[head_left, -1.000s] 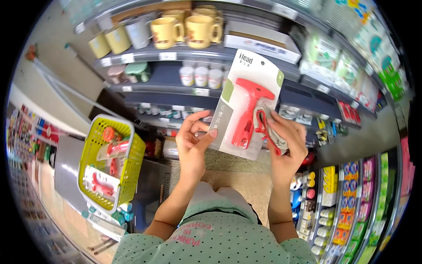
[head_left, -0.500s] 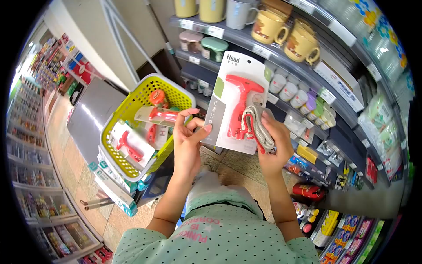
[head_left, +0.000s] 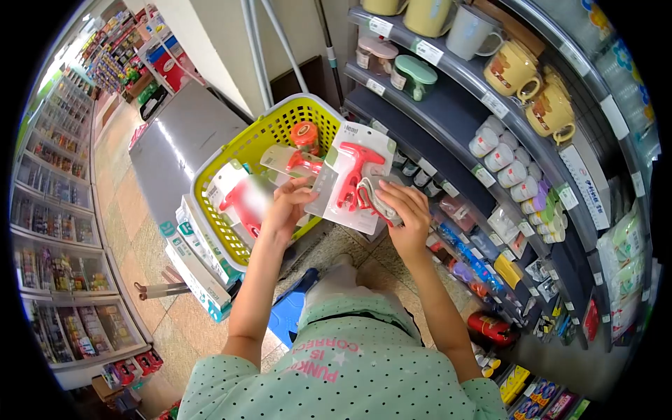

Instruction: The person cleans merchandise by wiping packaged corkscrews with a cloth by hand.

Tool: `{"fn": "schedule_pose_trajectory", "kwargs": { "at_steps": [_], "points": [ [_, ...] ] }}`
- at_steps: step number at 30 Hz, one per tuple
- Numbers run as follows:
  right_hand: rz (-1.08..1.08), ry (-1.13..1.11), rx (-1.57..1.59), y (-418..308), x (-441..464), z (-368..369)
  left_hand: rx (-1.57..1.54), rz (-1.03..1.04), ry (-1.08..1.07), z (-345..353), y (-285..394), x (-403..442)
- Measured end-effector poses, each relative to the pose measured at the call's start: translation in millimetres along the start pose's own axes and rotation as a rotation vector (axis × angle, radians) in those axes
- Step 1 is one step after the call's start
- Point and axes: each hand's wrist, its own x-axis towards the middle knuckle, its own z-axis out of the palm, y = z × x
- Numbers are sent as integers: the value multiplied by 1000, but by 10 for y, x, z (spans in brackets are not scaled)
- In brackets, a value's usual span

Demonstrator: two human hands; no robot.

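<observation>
A carded wine opener (head_left: 360, 164), red and T-handled on a white backing, is between my hands. My left hand (head_left: 283, 208) pinches the card's left edge. At its lower right, my right hand (head_left: 408, 217) is closed around a folded grey cloth strip (head_left: 378, 203) with red trim, pressed against the card. The card overlaps the right side of a yellow-green plastic basket (head_left: 280, 124). Inside the basket are a red round item (head_left: 305, 134), a smaller carded red tool (head_left: 302, 162) and another white card with a red tool (head_left: 234, 196), partly blurred.
The basket rests beside a grey box-like surface (head_left: 185, 133), with white-and-teal boxes (head_left: 196, 269) below. Shelves to the right carry mugs (head_left: 511, 68), lidded containers (head_left: 414, 75) and rolled goods (head_left: 500, 155). A blue stool-like object (head_left: 290, 308) stands near my feet.
The carded wine opener has moved lower and closer to the basket, now overlapping its right side. Both hands keep their hold. The view has shifted, so the shelves appear farther right.
</observation>
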Motion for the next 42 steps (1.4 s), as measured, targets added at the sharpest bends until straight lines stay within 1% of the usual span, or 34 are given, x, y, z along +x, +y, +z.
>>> {"fn": "schedule_pose_trajectory", "kwargs": {
  "at_steps": [2, 5, 6, 9, 12, 15, 18, 21, 26, 28, 33, 36, 39, 42],
  "points": [
    [5, -15, 17, 30, -21, 121, 48, -27, -18, -264, -109, 237],
    [-13, -44, 4, 99, -56, 251, 80, 9, -37, -408, -132, 350],
    [-6, -51, -4, 102, -67, 286, 89, 23, -38, -422, -134, 368],
    [12, -61, -29, 104, -87, 341, 205, 73, 67, -399, -108, 367],
    [34, -58, -33, 87, -73, 394, 419, 111, 77, -312, -5, 253],
    [80, -71, -14, 63, -9, 391, 775, 577, 172, -270, -179, 241],
    [138, -52, -3, -6, 84, 395, 1310, 1163, 336, 29, -60, -110],
    [138, -2, -17, -19, 203, 431, 1275, 1051, 257, 175, -197, -300],
    [115, -17, -193, -22, 491, 499, 1262, 951, 330, 263, -267, -294],
    [132, -80, -202, 19, 559, 575, 1287, 924, 356, 275, -269, -298],
    [82, -222, -200, 5, 593, 683, 1226, 952, 370, 273, -328, -231],
    [108, -298, -130, -59, 599, 661, 1207, 948, 369, 301, -328, -239],
    [61, -305, -80, -272, 522, 641, 1187, 919, 394, 322, -335, -254],
    [45, -310, -4, -253, 509, 553, 1159, 920, 449, 353, -363, -267]
  ]
}}
